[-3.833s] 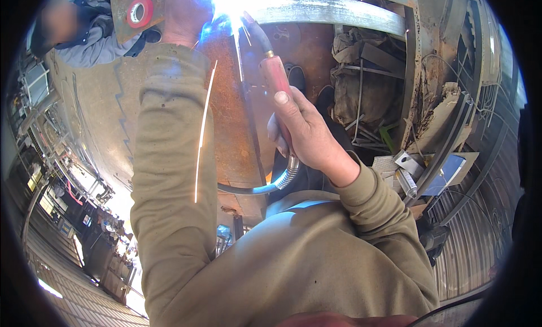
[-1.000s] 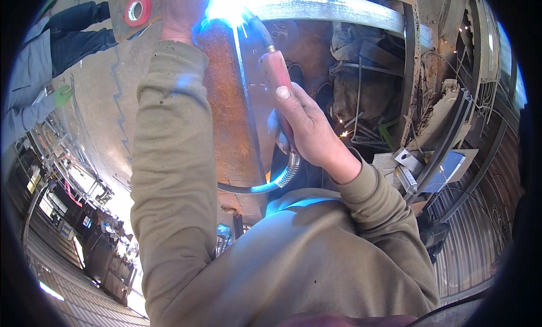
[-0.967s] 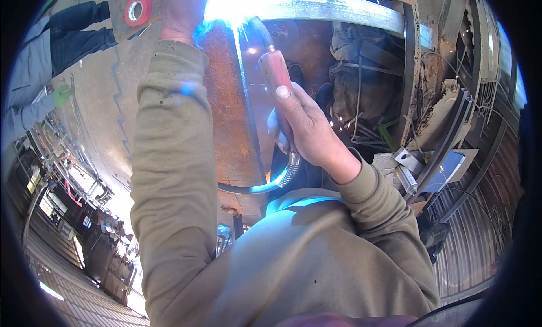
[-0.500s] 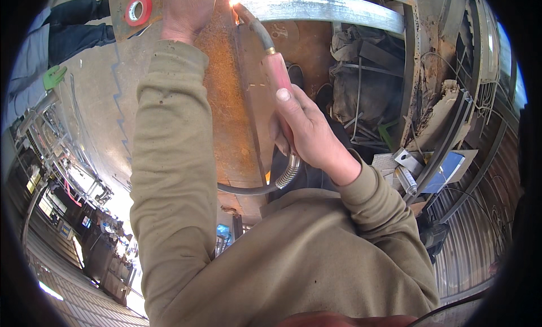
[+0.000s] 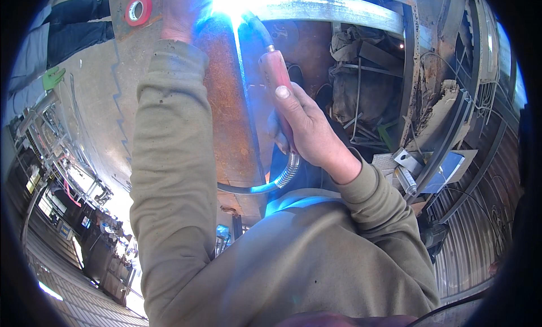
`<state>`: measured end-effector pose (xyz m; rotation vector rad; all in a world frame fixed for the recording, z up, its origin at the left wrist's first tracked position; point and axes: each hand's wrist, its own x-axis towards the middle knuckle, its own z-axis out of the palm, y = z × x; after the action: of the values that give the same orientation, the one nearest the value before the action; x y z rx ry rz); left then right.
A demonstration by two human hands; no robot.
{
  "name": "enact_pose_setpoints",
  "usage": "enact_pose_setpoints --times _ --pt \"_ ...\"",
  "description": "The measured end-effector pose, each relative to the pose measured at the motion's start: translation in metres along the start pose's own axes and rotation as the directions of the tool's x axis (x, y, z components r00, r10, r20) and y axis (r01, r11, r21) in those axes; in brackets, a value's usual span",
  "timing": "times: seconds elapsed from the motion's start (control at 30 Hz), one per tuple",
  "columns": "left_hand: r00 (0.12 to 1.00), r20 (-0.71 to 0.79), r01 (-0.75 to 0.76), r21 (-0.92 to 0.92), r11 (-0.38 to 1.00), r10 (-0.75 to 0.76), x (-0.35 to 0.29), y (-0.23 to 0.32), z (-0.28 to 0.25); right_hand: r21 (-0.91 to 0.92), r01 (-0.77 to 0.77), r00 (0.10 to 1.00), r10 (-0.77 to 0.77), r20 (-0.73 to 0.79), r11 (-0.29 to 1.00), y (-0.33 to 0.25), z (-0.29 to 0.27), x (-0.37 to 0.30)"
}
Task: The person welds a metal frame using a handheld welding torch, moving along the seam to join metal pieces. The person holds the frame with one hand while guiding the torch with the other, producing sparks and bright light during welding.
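Observation:
A welding torch [image 5: 273, 68] with a reddish handle and a curved neck is gripped in my right hand [image 5: 310, 121], thumb along its top. From its lower end a ribbed metal sleeve and dark cable [image 5: 248, 189] curve off to the left. At the torch's tip a blinding blue-white arc burns where a bright metal bar [image 5: 339, 10] meets a rusty steel beam [image 5: 223, 101]. My left hand [image 5: 179, 14] is stretched forward to the beam's far end, just left of the arc. Glare and the frame's top edge hide its fingers.
A roll of red tape [image 5: 138, 11] lies left of my left hand on the steel surface. A person's dark-clad legs [image 5: 79, 36] and a green glove [image 5: 53, 77] show at far left. On the right are a rusty upright [image 5: 411, 78], a spray can [image 5: 405, 180] and metal scraps.
The small orange glow at the torch tip has become a large blue-white arc, throwing blue light over the beam, cable and my clothing. Both hands stay nearly in place.

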<state>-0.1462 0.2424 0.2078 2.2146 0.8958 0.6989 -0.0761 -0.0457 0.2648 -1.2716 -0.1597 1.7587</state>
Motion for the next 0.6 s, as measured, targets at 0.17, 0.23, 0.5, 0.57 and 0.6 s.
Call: enact_pose_setpoints --times 0.17,0.23,0.5,0.57,0.6 --pt "1.0 -0.005 0.011 0.007 1.0 -0.011 -0.0023 -0.0016 0.0015 0.012 0.001 1.0 -0.001 0.028 1.0 0.0004 -0.0024 0.0001" --pt "1.0 -0.011 0.019 0.016 1.0 -0.019 -0.0027 -0.0013 0.0015 0.045 -0.009 0.999 0.007 0.031 0.999 0.0011 -0.0018 0.0004" --pt "0.996 -0.051 -0.08 -0.039 0.996 0.078 -0.002 0.0059 0.0044 0.095 -0.028 0.999 0.024 0.041 0.995 0.0043 -0.0034 0.0003" --pt "0.999 -0.028 -0.039 -0.04 0.998 0.038 -0.0031 0.0068 0.0049 0.096 -0.018 0.999 0.014 0.039 0.995 0.0055 -0.0036 0.0017" --pt "1.0 -0.017 -0.019 -0.04 0.999 0.018 -0.0043 0.0067 0.0046 0.096 -0.013 0.999 0.009 0.038 0.995 0.006 -0.0036 0.0022"
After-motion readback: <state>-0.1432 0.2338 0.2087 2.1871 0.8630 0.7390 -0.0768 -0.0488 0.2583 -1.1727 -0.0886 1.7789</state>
